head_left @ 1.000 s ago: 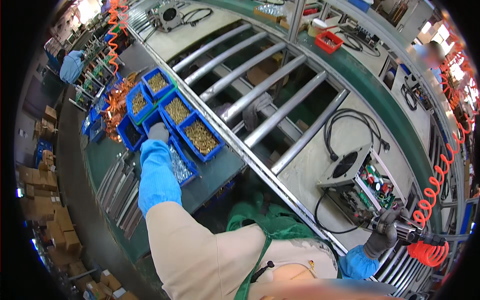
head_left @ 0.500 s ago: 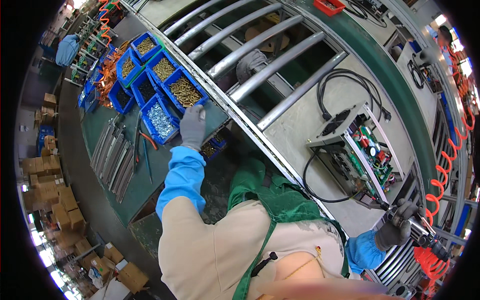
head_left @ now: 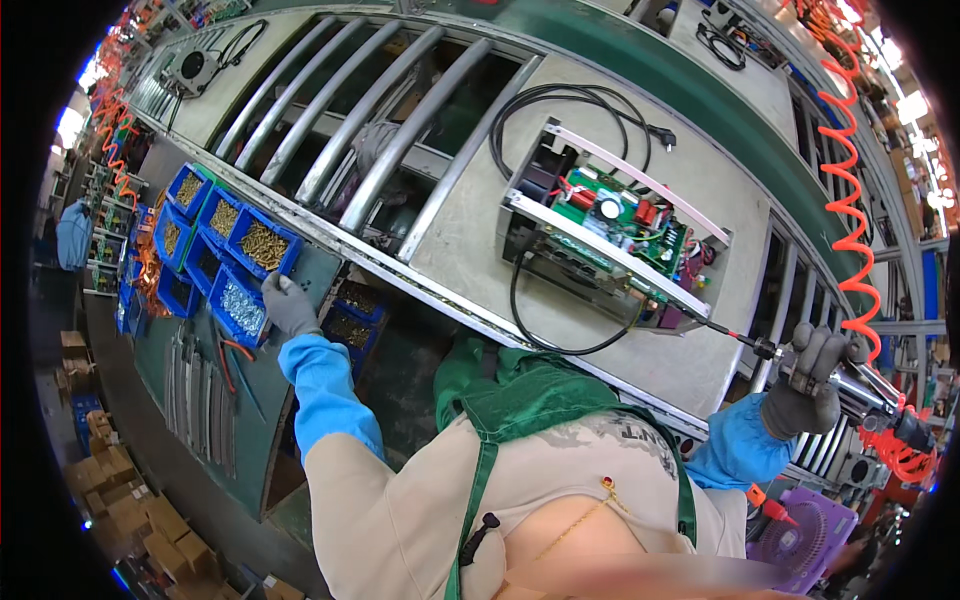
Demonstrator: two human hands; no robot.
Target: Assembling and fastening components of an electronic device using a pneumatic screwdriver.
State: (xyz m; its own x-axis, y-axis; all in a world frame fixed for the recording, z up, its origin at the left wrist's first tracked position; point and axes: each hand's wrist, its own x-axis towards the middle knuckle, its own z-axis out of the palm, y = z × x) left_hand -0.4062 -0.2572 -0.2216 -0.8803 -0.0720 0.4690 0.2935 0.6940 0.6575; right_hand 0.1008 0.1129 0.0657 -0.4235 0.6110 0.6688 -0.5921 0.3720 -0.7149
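Observation:
My left hand (head_left: 288, 305), in a grey glove with a blue sleeve cover, rests closed at the edge of a blue bin of silver screws (head_left: 237, 305); whether it holds a screw is hidden. My right hand (head_left: 815, 380), also grey-gloved, grips a pneumatic screwdriver (head_left: 850, 385) whose long bit points at the lower right corner of an open electronics unit (head_left: 610, 235). That unit shows a green circuit board and a black cable, and it sits on a pale pallet board (head_left: 470, 230) on the conveyor.
Several blue bins (head_left: 215, 235) of brass and silver fasteners stand at left on a green bench (head_left: 200, 390). Steel rollers (head_left: 360, 130) run behind. An orange coiled air hose (head_left: 850, 200) hangs at right. Cardboard boxes (head_left: 110, 490) lie on the floor; another person (head_left: 72, 235) stands far left.
The view has swung right, bringing the electronics unit toward centre. My left hand stays at the screw bins, and my right hand keeps the screwdriver near the unit's corner.

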